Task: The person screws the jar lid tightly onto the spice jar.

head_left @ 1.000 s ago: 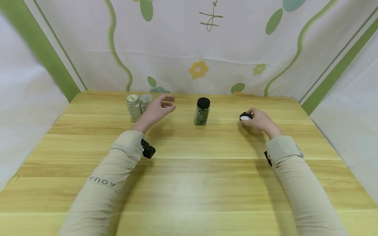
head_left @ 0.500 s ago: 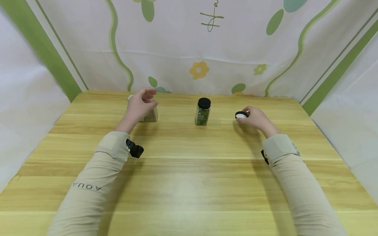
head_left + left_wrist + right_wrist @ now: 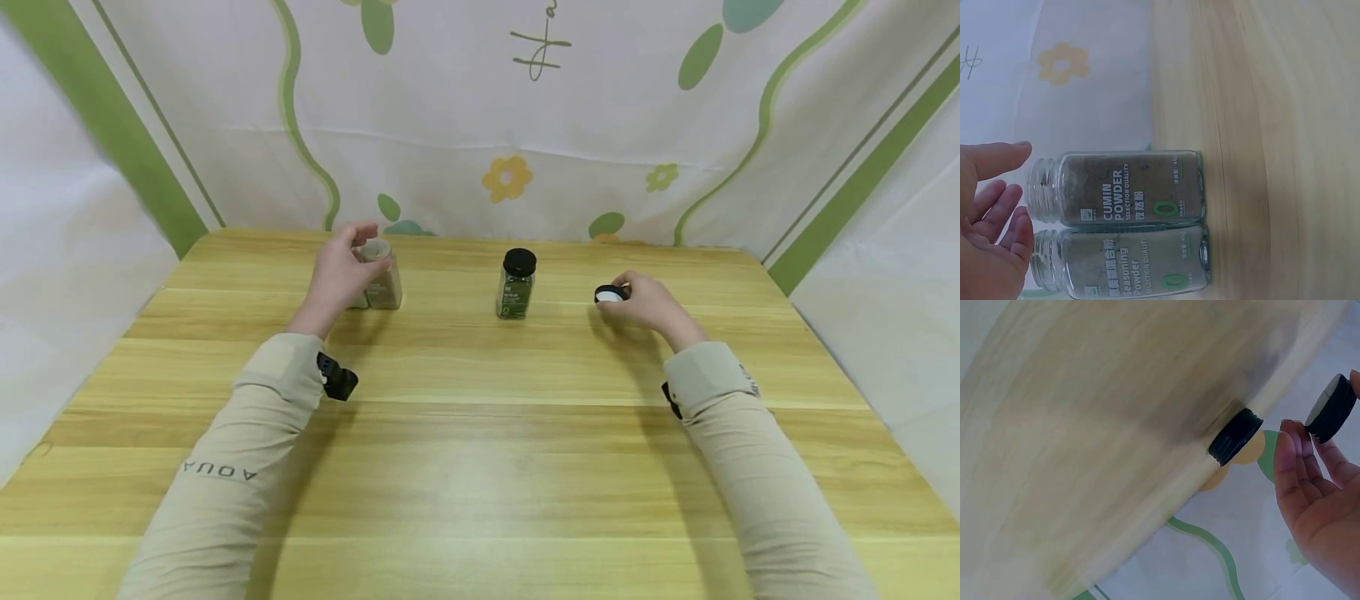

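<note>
White patterned curtain (image 3: 450, 108) behind wooden tabletop (image 3: 465, 467). Left hand (image 3: 336, 273) at 10 o'clock: fingers relaxed, near neck of uncapped cumin jar (image 3: 386, 288); contact cannot be told. Seasoning powder jar (image 3: 1138, 267) just beside it. Right hand (image 3: 647, 302) at 2 o'clock pinches black cap (image 3: 611, 294); second cap (image 3: 1235, 437) near, on tabletop. Black-topped jar (image 3: 516, 287) upright at 12 o'clock.

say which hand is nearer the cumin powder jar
Left: the left hand is beside the cumin powder jar; the right hand is far to its right, beyond the black-capped jar.
</note>
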A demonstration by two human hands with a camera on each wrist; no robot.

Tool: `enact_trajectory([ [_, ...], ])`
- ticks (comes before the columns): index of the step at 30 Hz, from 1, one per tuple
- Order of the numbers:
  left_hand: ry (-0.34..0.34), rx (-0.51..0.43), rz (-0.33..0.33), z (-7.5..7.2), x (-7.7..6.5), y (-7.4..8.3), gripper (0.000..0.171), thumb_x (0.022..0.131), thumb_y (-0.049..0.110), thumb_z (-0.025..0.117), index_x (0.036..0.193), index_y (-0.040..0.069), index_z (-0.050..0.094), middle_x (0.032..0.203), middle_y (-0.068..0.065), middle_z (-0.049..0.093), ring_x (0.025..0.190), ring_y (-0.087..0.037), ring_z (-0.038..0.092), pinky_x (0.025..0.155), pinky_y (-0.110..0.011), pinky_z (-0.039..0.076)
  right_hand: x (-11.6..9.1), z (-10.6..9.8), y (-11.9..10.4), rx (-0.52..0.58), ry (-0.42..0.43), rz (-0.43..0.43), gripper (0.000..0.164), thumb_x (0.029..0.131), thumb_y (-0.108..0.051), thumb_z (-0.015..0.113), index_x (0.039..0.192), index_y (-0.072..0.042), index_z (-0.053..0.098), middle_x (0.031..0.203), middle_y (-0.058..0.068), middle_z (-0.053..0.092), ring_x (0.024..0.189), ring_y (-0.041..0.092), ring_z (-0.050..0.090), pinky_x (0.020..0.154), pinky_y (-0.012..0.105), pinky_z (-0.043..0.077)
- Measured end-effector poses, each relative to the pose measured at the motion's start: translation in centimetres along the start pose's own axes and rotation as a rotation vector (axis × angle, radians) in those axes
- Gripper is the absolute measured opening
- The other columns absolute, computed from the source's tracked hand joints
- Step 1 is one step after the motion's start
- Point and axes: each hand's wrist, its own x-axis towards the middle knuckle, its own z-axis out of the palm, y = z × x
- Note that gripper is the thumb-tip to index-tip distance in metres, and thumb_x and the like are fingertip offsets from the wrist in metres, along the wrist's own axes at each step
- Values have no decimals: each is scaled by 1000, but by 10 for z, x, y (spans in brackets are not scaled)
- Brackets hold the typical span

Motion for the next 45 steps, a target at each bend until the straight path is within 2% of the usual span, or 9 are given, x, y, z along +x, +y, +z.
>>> enact_trajectory([
  [5, -21, 79, 18, 0, 2, -2, 58, 91, 10, 64, 142, 0, 39, 145, -19, 43, 135, -36, 37, 111, -49, 36, 1, 4, 3, 8, -2, -10, 62, 92, -34, 60, 132, 9, 41, 121, 28, 51, 107, 36, 49, 93, 49, 44],
  [12, -30, 187, 42, 0, 2, 2, 58, 90, 8, 64, 141, -4, 40, 143, -25, 43, 132, -42, 39, 109, -53, 37, 1, 5, 3, 11, 9, -15, 57, 92, -34, 59, 129, 7, 43, 117, 25, 51, 104, 34, 49, 90, 45, 44],
  [17, -17, 227, 37, 1, 3, 6, 54, 90, 6, 63, 139, -5, 42, 142, -27, 44, 131, -44, 38, 109, -54, 36, 1, 5, 1, 13, 2, -17, 57, 92, -34, 59, 128, 7, 43, 114, 24, 51, 102, 33, 49, 88, 44, 45],
  [25, -11, 323, 50, 4, 1, 8, 51, 92, 6, 61, 138, -7, 43, 138, -32, 44, 131, -49, 35, 114, -55, 21, 0, 7, 3, 12, -9, -13, 58, 92, -35, 60, 129, 7, 43, 116, 25, 51, 103, 34, 49, 90, 46, 44],
  [36, -15, 322, 35, 3, -1, 10, 56, 92, 11, 63, 140, -6, 40, 138, -32, 43, 130, -47, 35, 109, -53, 28, 1, 7, 0, 0, -12, -12, 63, 92, -38, 61, 129, 8, 42, 117, 26, 51, 103, 34, 49, 88, 46, 45],
  [45, -36, 328, 29, 5, -1, 9, 58, 91, 14, 65, 140, -5, 40, 138, -29, 44, 129, -45, 36, 107, -53, 30, 2, 8, 2, 3, 1, -16, 59, 92, -36, 61, 126, 8, 44, 115, 25, 51, 102, 34, 49, 88, 46, 44],
])
